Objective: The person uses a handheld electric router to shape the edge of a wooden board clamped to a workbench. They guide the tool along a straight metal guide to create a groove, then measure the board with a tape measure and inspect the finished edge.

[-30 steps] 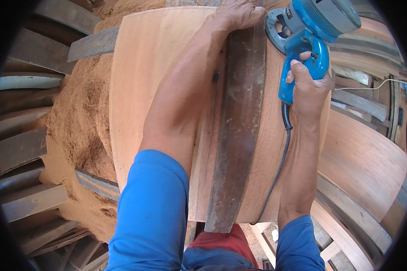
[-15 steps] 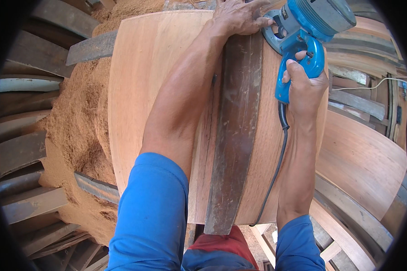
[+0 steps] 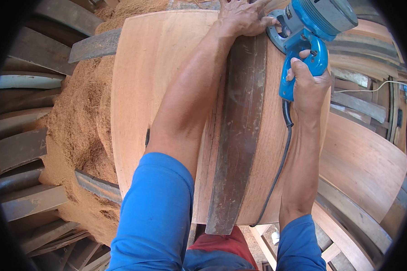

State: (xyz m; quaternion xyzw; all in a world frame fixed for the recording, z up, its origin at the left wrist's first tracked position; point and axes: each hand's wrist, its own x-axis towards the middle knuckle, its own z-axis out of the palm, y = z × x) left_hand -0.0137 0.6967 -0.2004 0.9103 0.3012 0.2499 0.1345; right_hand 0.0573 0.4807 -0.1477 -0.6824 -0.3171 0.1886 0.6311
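My right hand [image 3: 308, 86] is wrapped round the blue handle of a router [image 3: 305, 43], a power tool with a grey and blue motor body. The tool's round base sits at the far right part of a wide, pale wooden panel [image 3: 151, 67], beside a dark straight board [image 3: 239, 131] lying lengthwise on it. My left hand [image 3: 245, 18] lies over the far end of that board with its fingers spread, the thumb reaching toward the router base. A black power cord [image 3: 280, 167] runs from the handle down the panel to its near edge.
Sawdust [image 3: 79, 113] is heaped left of the panel, with several wooden planks [image 3: 25, 203] around it. To the right, another pale panel [image 3: 366, 158] leans among wooden lengths. A thin white cable [image 3: 371, 88] crosses the planks at the far right.
The view has shifted slightly, so the panel and both arms sit a little farther right. My right hand keeps its hold on the router and my left hand stays on the board.
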